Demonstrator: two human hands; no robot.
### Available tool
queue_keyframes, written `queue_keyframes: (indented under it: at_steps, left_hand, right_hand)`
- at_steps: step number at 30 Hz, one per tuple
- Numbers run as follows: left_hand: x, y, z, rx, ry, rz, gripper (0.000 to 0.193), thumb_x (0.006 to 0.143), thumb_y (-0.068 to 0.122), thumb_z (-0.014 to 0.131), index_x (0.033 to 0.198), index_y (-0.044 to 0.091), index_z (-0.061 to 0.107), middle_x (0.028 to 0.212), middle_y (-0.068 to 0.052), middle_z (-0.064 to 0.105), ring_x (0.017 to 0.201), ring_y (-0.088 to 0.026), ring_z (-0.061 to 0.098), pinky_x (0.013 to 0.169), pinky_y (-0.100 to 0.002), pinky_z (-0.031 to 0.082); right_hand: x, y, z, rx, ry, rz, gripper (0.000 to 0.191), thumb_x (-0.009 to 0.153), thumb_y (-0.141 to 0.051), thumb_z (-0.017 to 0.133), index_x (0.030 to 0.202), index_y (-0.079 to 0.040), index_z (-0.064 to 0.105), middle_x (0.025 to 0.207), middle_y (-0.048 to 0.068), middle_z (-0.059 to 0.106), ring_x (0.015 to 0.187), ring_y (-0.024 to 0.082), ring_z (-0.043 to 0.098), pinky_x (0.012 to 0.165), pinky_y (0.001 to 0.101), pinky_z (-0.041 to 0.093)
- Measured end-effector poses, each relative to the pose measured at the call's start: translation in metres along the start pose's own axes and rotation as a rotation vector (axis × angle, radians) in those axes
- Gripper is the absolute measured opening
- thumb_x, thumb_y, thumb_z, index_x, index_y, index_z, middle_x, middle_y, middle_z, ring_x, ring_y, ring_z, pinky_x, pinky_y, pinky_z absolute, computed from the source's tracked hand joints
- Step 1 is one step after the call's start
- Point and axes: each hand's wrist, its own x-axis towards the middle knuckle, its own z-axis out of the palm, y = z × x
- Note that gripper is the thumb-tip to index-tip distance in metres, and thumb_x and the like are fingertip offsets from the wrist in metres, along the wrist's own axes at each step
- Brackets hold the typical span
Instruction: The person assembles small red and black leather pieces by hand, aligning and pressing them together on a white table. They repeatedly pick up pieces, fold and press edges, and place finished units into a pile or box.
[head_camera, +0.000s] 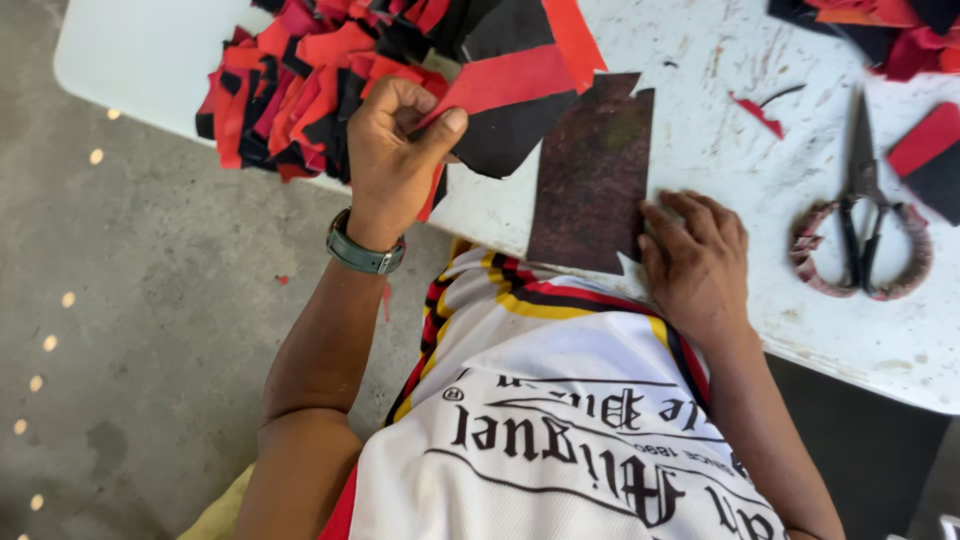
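At the far left of the white table (120, 60) lies a heap of red and black fabric pieces (290, 90), cut into strips and piled loosely. The left hand (395, 150), a green watch (365, 255) on its wrist, rests at the edge of that heap with thumb and fingers pinched together on a red strip (505, 80) and the black piece (505, 135) under it, lifting them toward the middle of the table.

Just right of that lies a dark, mottled rectangular template (592, 170), flat on the table. The right hand (695, 260) presses its fingers down on the template's lower right corner — flat and spread, gripping nothing.

Further right, a small red scrap (760, 115) lies loose, then a pair of scissors (860, 210) with wrapped handles, lying untouched. More red and black cloth (900, 35) sits at the top right.

Judging by the heap, much is already cut — the held pieces look not yet laid against the template.
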Motion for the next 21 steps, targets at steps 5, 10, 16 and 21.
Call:
queue_keyframes:
  at_steps: [5,10,16,21]
  left_hand:
    - [-0.040,-0.010,-0.020,0.251,0.125,-0.202,0.029,0.091,0.016,0.081,0.104,0.002,0.059,0.091,-0.009,0.072,0.080,-0.012,0.070,0.070,-0.028,0.059]
    - [-0.065,-0.019,-0.021,0.894,0.134,0.252,0.052,0.088,0.024,0.088,0.127,0.004,0.061,0.134,-0.015,0.059,0.127,-0.031,0.056,0.108,-0.048,0.043]
    - [-0.026,-0.033,0.039,1.052,-0.126,0.288,0.056,0.084,0.031,0.079,0.134,0.014,0.061,0.146,-0.015,0.048,0.115,-0.030,0.062,0.118,-0.064,0.020]
    - [-0.033,-0.052,0.033,1.141,-0.188,0.116,0.049,0.095,0.015,0.060,0.144,0.019,0.059,0.149,-0.016,0.047,0.087,-0.027,0.072,0.118,-0.072,0.012]
  right_hand:
    - [0.003,-0.002,-0.002,0.014,0.006,0.009,0.038,0.095,-0.013,0.072,0.132,-0.010,0.071,0.140,0.012,0.064,0.134,0.034,0.054,0.114,0.0481,0.040]
    - [0.015,-0.018,0.003,0.142,0.018,0.040,0.039,0.093,-0.010,0.075,0.131,-0.008,0.070,0.137,0.013,0.065,0.128,0.033,0.058,0.113,0.0458,0.045]
    - [0.041,-0.037,0.023,0.292,-0.155,-0.139,0.059,0.086,-0.017,0.077,0.141,-0.001,0.063,0.145,0.024,0.055,0.132,0.042,0.052,0.111,0.0490,0.041]
    - [0.041,-0.028,0.026,0.202,-0.192,-0.155,0.049,0.087,-0.020,0.078,0.132,-0.004,0.068,0.144,0.019,0.060,0.137,0.039,0.051,0.115,0.0481,0.041]
